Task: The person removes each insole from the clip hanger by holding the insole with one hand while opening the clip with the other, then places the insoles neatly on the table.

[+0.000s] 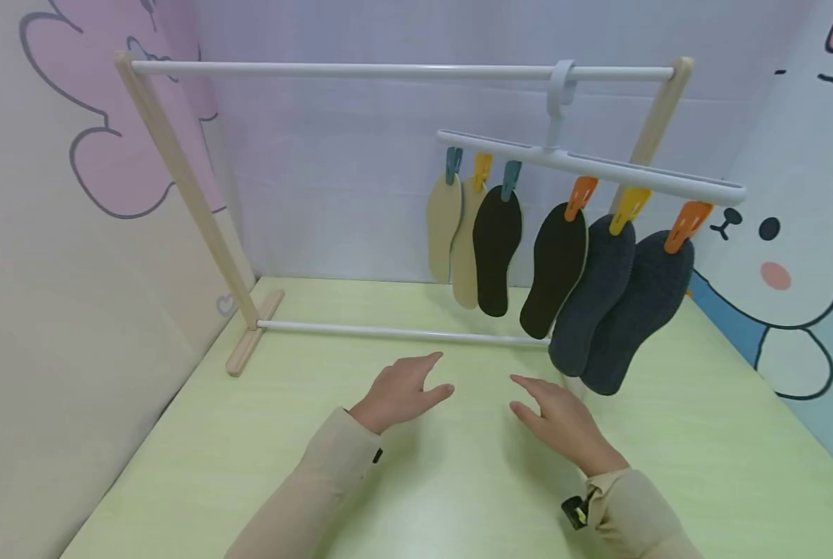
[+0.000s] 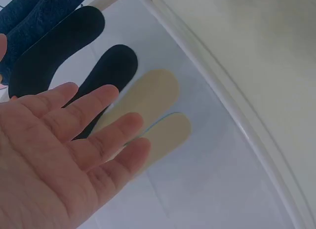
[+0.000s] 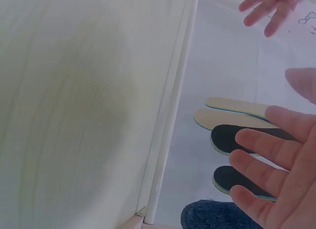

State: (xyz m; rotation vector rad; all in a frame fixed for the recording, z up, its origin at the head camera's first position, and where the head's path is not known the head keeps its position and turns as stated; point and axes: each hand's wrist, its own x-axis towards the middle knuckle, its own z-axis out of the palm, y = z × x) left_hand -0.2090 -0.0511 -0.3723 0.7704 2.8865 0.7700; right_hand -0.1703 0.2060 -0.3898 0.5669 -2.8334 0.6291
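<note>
White plastic hanger [image 1: 650, 178] hooked over the right part of the top rail [image 1: 346, 71], carrying six insoles by clips [image 1: 688, 225]. Left to right: two cream insoles [image 1: 444, 225], two black insoles [image 1: 496, 248], two dark grey insoles [image 1: 640, 310]. Three each side of the hook [image 1: 559, 85], probably for balance. Clips bite only the top ends, so the rest hangs free; likely keeps most of each face exposed. Hanger sits skewed, right end nearer. Wooden posts [image 1: 186, 186] hold the rail high enough for the insoles to clear the counter [image 1: 423, 497]; bottom rail [image 1: 388, 332] presumably braces the feet. Left grip [image 1: 402, 392] and right grip [image 1: 563, 419] both empty, fingers extended, above the counter on the near side, touching nothing.
</note>
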